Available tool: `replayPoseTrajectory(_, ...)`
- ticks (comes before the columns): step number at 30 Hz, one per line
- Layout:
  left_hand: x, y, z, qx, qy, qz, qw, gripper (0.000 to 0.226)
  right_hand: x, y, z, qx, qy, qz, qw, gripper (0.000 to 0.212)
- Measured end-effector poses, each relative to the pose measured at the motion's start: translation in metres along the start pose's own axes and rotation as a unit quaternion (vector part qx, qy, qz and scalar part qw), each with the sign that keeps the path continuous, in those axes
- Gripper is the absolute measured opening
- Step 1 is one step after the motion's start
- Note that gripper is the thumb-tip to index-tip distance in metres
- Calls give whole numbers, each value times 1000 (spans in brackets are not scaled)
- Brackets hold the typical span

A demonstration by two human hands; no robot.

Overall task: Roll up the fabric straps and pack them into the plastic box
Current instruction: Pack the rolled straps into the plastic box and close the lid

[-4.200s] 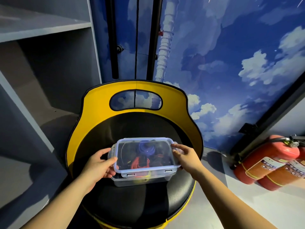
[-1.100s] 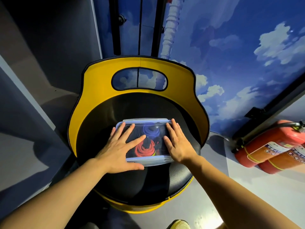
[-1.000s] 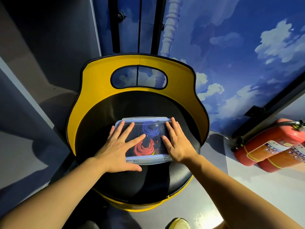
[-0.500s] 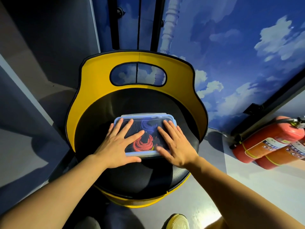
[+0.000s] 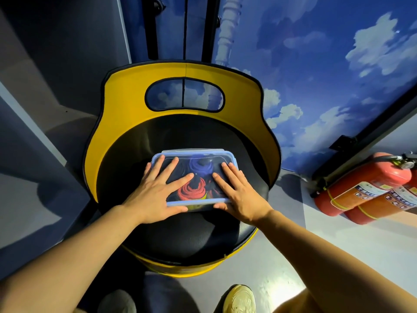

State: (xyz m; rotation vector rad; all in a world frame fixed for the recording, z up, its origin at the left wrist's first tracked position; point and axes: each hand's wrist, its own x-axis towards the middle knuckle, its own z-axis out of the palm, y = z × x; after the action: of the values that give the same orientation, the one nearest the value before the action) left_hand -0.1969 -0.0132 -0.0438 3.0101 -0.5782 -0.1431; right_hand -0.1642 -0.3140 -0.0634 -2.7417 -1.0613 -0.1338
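1. The plastic box [image 5: 194, 206] sits on the black seat of a yellow-backed chair [image 5: 126, 123], near the middle of the seat, with its blue-rimmed clear lid [image 5: 198, 154] on top
2. The left hand [image 5: 155, 195] lies flat on the left half of the lid; its fingers [image 5: 168, 164] are straight and spread apart, pointing toward the chair back, and the thumb runs along the near edge of the box
3. The right hand [image 5: 241, 195] lies flat on the right half of the lid, fingers straight and slightly spread, the thumb at the near right corner of the box
4. Neither hand curls round anything; both press palm-down on the lid, and the box lies directly under the fingers of both
5. Between the two hands, seen through the lid, a red rolled strap [image 5: 191, 192] lies toward the near side and a blue rolled strap [image 5: 200, 166] lies behind it toward the far side
6. A bit of yellow [image 5: 196, 207] shows through the near wall of the box; what it is cannot be told
7. Darker shapes fill the rest of the box, too dim to name
8. Two red fire extinguishers [image 5: 370, 188] lie on the floor to the right, well apart from the chair
9. A pale shoe [image 5: 239, 299] shows at the bottom edge, on the grey floor near the chair
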Motion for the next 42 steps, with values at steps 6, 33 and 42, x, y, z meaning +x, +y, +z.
replayPoseTrajectory(6, -3, 5, -5, -151, 43, -48, 986, 106, -5, -17, -16, 96, 22, 46, 994, 79)
replayPoseTrajectory(33, 23, 9, -4, -687, 150, -376, 604, 37, 57, -3, -20, 382, 141, 473, 781, 29)
replayPoseTrajectory(42, 33, 3, -1, -616, 153, -413, 653, 44, 68, 12, -23, 356, 150, 470, 794, 25)
